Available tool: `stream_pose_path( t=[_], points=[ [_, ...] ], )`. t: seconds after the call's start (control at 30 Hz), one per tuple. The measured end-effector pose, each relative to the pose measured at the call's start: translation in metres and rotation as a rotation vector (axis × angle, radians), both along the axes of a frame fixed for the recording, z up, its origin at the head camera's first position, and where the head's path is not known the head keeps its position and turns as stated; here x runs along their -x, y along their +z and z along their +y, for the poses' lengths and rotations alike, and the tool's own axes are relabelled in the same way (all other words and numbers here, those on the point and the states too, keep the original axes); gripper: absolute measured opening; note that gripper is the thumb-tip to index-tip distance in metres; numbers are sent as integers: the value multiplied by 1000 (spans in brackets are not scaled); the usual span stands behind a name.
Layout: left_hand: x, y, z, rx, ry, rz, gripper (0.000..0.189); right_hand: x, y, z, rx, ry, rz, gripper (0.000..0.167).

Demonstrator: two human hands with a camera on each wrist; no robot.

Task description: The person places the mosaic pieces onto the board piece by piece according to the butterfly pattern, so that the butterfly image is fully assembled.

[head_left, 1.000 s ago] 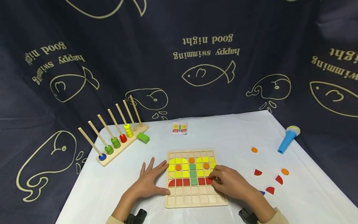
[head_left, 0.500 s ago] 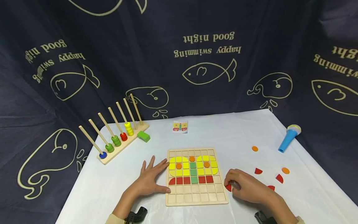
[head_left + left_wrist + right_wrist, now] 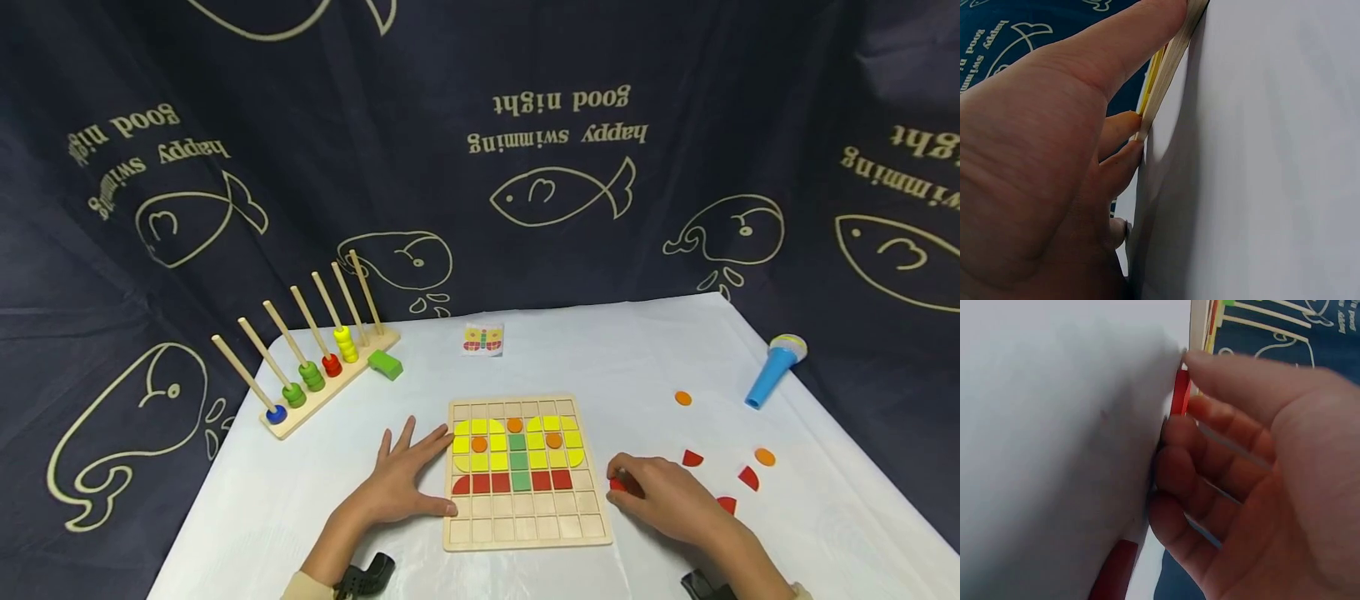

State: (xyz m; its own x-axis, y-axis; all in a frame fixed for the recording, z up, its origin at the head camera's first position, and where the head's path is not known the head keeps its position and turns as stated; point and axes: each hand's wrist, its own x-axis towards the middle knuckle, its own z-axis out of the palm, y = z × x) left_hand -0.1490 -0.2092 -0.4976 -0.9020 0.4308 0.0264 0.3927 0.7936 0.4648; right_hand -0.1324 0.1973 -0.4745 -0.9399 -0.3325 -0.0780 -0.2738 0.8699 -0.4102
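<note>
A wooden grid board (image 3: 527, 529) lies on the table, bearing yellow, orange, green and red pieces in a butterfly-like pattern. My left hand (image 3: 401, 487) rests at its left edge, fingers spread, fingertips and thumb touching the frame; the left wrist view shows the thumb (image 3: 1129, 44) against the wooden rim. Just right of the board, my right hand (image 3: 663, 496) pinches a small red piece (image 3: 1180, 394) between thumb and fingers, low over the cloth. Its full outline is hidden by the fingers. The other fingers of that hand are curled.
Several red quarter-circles (image 3: 748, 477) and orange discs (image 3: 764, 457) lie at the right. Farther back is a blue toy microphone (image 3: 770, 377). A picture card (image 3: 482, 340) lies behind the board. At the left stand a peg rack (image 3: 322, 396) with rings and a green block (image 3: 386, 364).
My right hand has moved off the board's right side onto the table beside it, where it now pinches the red piece. The left hand keeps its place at the board's edge.
</note>
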Motion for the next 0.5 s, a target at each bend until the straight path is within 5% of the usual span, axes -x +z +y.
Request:
stream_pose_path(
  t=[0.13,0.5],
  points=[
    [1,0,0,1,1,-1,106,1,4,4,38,-41,-44,7],
    [-1,2,1,2,-1,2,105,2,6,16,98,20,-93,12]
  ],
)
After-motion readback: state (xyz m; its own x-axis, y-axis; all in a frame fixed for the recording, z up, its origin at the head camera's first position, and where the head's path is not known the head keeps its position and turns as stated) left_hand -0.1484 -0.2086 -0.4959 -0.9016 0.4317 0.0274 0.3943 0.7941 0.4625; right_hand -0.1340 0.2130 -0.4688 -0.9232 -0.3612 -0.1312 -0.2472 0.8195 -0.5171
